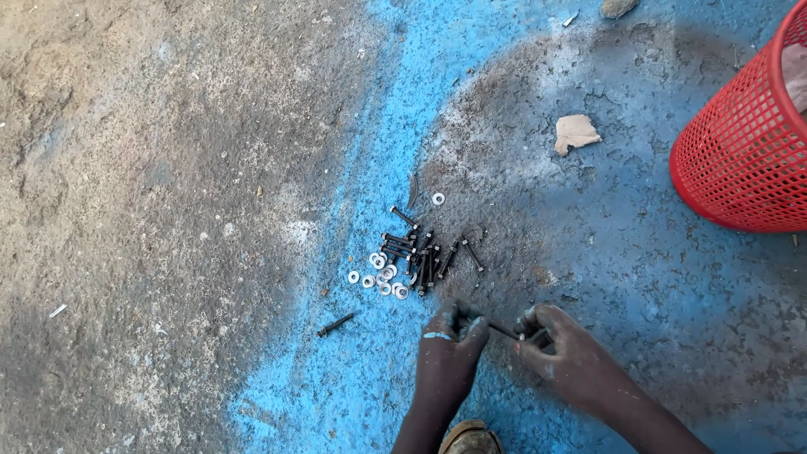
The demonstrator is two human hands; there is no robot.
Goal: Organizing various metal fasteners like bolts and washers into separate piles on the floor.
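Left hand (pixel 452 336) and right hand (pixel 561 349) meet low in the head view, just below the pile of bolts (pixel 420 252), which serves as reference. A single dark bolt (pixel 507 331) runs between the two hands; the left fingertips pinch one end, the right fingertips are closed round the other end, where a small pale piece shows (too small to identify). Both hands are soiled dark, with a pale smear on the left.

The pile lies on a painted blue patch of floor (pixel 639 252), worn and flaked. It holds black bolts lying crosswise over one another. Silver washers (pixel 382 277) are clustered at the pile's lower left edge, touching it. One washer (pixel 438 198) sits apart, just above the pile, beside a thin curved strip (pixel 413 190). One stray bolt (pixel 336 324) lies below and left of the pile, apart from it.

Far right of the pile stands a red mesh basket (pixel 740 151), cut by the frame edge. Between pile and basket, higher up, lies a crumpled tan scrap (pixel 575 132). A stone (pixel 618 7) sits at the top edge, above the scrap. Left of the pile the ground is bare grey-brown concrete. Directly below the hands, at the bottom edge, the toe of a shoe (pixel 471 439) shows.
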